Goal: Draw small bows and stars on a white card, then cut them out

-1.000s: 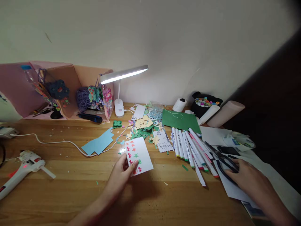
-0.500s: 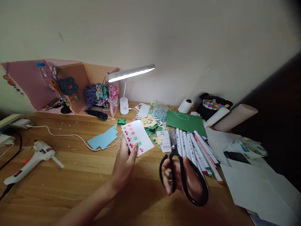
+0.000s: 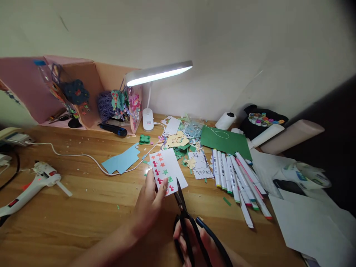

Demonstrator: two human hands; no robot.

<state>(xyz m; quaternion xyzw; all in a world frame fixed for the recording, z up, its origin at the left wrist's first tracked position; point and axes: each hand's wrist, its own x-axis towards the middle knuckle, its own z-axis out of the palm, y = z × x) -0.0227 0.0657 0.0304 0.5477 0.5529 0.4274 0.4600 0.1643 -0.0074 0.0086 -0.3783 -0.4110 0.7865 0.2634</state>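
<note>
My left hand (image 3: 150, 196) pinches a white card (image 3: 175, 168) by its lower left edge. Red bows, orange stars and a green star show on the card, with a small green square near my thumb. My right hand (image 3: 194, 241) is wrapped round the handles of black scissors (image 3: 181, 207). Their blades are parted and point up at the card's lower edge, one tip overlapping it in view; whether they touch the paper I cannot tell. Blue paper (image 3: 121, 161) lies to the left of the card, and a card with line drawings (image 3: 201, 167) lies to its right.
A lit lamp (image 3: 148, 120) stands at the back beside a pink box (image 3: 111, 68). Several markers (image 3: 236, 178) and green card (image 3: 225, 142) lie right of the paper scraps (image 3: 178, 140). A glue gun (image 3: 33, 189) rests at left, with a white cable (image 3: 83, 156) crossing the table.
The scissors have swung left and down to the card's lower edge, and their blades now stand apart. The left hand still holds the card. The camera view has shifted slightly.
</note>
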